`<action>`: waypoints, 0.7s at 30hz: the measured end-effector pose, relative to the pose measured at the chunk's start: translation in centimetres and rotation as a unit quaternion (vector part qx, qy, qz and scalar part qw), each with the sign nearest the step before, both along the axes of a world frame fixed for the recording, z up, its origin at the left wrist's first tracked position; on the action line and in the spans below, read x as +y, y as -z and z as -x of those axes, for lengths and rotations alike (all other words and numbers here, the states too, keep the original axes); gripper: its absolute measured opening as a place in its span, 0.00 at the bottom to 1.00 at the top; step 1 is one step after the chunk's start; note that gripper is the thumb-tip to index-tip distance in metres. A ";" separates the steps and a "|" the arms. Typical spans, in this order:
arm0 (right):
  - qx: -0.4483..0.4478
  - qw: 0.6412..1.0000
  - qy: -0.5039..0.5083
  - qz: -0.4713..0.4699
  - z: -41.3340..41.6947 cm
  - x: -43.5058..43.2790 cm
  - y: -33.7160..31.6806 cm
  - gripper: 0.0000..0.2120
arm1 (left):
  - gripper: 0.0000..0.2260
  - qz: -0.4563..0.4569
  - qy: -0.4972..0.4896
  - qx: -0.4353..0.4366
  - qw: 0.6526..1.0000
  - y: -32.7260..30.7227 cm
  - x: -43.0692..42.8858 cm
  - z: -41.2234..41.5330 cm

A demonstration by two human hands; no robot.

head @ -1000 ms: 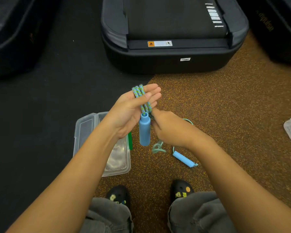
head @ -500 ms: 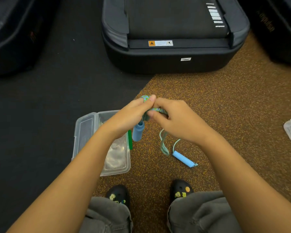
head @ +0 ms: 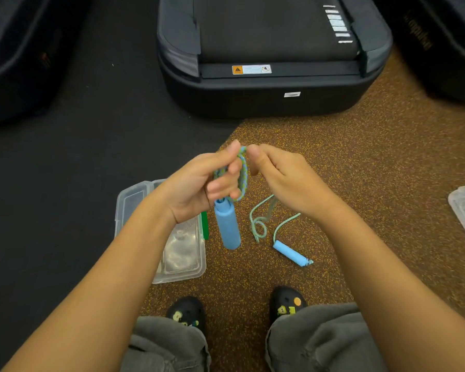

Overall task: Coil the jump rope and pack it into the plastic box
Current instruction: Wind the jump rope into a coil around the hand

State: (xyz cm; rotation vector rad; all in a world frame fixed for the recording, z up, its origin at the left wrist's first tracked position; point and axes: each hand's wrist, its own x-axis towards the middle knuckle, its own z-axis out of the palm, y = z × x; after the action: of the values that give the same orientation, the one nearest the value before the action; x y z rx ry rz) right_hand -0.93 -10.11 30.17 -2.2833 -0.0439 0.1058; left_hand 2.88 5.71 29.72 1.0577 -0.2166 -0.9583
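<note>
Left hand closed round loops of blue-green braided jump rope – gathering the coil; right hand pinching beside them, feeding slack; clear plastic box below the left fingers – open, waiting

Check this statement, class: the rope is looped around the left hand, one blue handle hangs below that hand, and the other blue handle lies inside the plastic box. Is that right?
Not quite. In the head view the second blue handle lies on the speckled floor, right of the plastic box, not inside it. The rest holds: rope looped around the left hand, one handle hanging below it.
</note>
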 end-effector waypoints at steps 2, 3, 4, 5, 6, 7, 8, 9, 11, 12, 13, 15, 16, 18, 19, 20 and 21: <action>0.019 0.999 -0.009 0.027 0.1 0.2 0.2 0.23 | 0.15 0.064 -0.049 0.055 0.995 -0.3 0.0 -0.1; 0.026 0.998 -0.024 0.045 0.1 0.3 0.4 0.22 | 0.14 0.086 -0.081 0.077 0.990 -0.4 -0.1 -0.1; 0.033 0.997 -0.044 0.061 0.1 0.6 0.6 0.21 | 0.14 0.104 -0.112 0.094 0.984 -0.5 -0.1 -0.2; 0.041 0.995 -0.064 0.070 0.2 0.9 0.8 0.18 | 0.13 0.121 -0.136 0.105 0.978 -0.5 -0.2 -0.2; 0.051 0.993 -0.080 0.073 0.3 1.2 1.0 0.16 | 0.12 0.134 -0.152 0.109 0.973 -0.4 -0.2 -0.3; 0.062 0.991 -0.095 0.074 0.4 1.5 1.0 0.13 | 0.12 0.143 -0.157 0.104 0.972 -0.4 -0.1 -0.3; 0.072 0.989 -0.108 0.077 0.5 1.7 1.0 0.11 | 0.12 0.141 -0.154 0.092 0.974 -0.2 -0.2 -0.4; 0.080 0.986 -0.119 0.083 0.6 1.9 1.0 0.08 | 0.13 0.129 -0.149 0.074 0.978 0.0 -0.2 -0.4; 0.084 0.981 -0.138 0.106 0.6 1.9 1.0 0.05 | 0.15 0.087 -0.138 0.029 0.986 0.3 -0.4 -0.3; 0.080 0.979 -0.144 0.117 0.6 1.9 1.1 0.05 | 0.16 0.066 -0.135 0.012 0.989 0.4 -0.5 -0.3; 0.076 0.978 -0.147 0.126 0.6 1.8 1.2 0.05 | 0.17 0.047 -0.136 -0.001 0.990 0.5 -0.6 -0.2; 0.066 0.978 -0.150 0.128 0.7 1.7 1.3 0.04 | 0.17 0.017 -0.141 -0.015 0.990 0.7 -0.7 -0.3; 0.058 0.979 -0.151 0.126 0.7 1.7 1.2 0.03 | 0.17 0.003 -0.143 -0.020 0.989 0.8 -0.7 -0.3; 0.037 0.980 -0.148 0.127 0.7 1.6 1.0 0.05 | 0.16 -0.035 -0.141 -0.040 0.989 0.8 -1.0 -0.2; 0.025 0.981 -0.143 0.127 0.7 1.6 0.9 0.07 | 0.16 -0.058 -0.139 -0.051 0.987 0.8 -1.1 -0.1; 0.010 0.982 -0.136 0.127 0.6 1.5 0.9 0.08 | 0.17 -0.080 -0.137 -0.061 0.985 0.8 -1.2 -0.1; -0.005 0.983 -0.131 0.125 0.6 1.4 0.7 0.08 | 0.17 -0.100 -0.136 -0.068 0.983 0.9 -1.3 -0.1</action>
State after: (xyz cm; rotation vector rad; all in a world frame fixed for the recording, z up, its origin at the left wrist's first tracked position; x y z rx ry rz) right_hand -1.52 -8.67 29.44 -2.5196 -0.3556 0.2492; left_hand 2.95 4.42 28.81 1.3038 -0.0857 -0.6717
